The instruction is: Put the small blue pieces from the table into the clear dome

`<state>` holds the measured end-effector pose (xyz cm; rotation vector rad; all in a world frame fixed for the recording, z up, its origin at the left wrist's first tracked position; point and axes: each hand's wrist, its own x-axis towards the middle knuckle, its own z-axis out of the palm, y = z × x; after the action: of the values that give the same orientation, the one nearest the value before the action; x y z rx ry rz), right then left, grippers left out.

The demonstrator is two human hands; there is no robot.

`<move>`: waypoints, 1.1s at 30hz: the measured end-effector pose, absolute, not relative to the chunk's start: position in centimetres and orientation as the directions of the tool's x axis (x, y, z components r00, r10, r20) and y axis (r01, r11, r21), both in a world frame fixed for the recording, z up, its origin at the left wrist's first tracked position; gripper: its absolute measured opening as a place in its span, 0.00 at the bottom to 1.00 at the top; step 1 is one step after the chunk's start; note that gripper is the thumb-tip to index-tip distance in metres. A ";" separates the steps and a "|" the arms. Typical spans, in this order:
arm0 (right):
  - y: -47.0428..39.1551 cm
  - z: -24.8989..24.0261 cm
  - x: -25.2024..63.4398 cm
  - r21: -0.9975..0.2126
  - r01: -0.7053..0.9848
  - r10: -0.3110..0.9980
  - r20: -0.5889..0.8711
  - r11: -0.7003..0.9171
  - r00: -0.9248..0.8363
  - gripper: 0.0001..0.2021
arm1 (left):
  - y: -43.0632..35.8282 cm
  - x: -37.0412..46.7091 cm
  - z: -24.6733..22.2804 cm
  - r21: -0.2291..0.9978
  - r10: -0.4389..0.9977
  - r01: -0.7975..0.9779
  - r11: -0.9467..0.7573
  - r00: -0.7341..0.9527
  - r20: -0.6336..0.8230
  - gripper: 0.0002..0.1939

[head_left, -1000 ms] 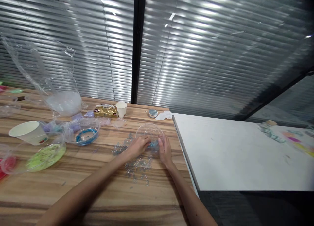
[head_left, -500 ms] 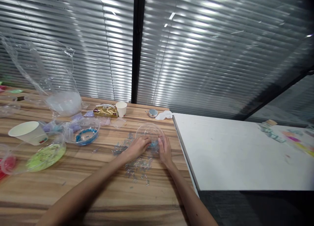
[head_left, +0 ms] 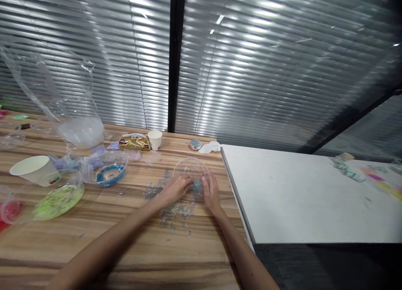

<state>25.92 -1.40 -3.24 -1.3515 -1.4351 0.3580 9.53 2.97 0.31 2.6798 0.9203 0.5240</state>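
Note:
A clear round plastic bowl (head_left: 188, 166) stands on the wooden table with a little blue material (head_left: 197, 184) at its near side. My left hand (head_left: 177, 188) reaches over the near-left rim, its fingers curled together; what they pinch, if anything, is too small to make out. My right hand (head_left: 211, 193) grips the bowl's right side, thumb toward the inside and fingers along the wall. Many short clear tube-like pieces (head_left: 177, 210) lie scattered in front of the bowl and under my left wrist. More such pieces (head_left: 153, 189) are heaped to its left.
To the left are a clear bowl with a blue ring (head_left: 121, 156), a bowl of yellow-green material (head_left: 59, 202) and a tipped paper cup (head_left: 36, 170). Behind stand a gold packet (head_left: 135, 142), a paper cup (head_left: 155, 140) and a round tin (head_left: 195, 145). A white table (head_left: 298, 198) adjoins on the right.
Hardly anything differs. Both hands stay at the bowl in nearly the same pose, and the whole view has shifted very slightly.

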 end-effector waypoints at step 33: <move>-1.7 -2.9 25.8 -0.799 0.512 0.851 0.476 0.315 0.221 0.22 | 3.2 9.6 -0.5 0.349 0.629 0.538 -0.768 0.736 0.250 0.07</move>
<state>25.83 -1.69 -2.92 -1.3400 -1.4354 0.3727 9.63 3.22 -0.48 2.6848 0.9196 0.5215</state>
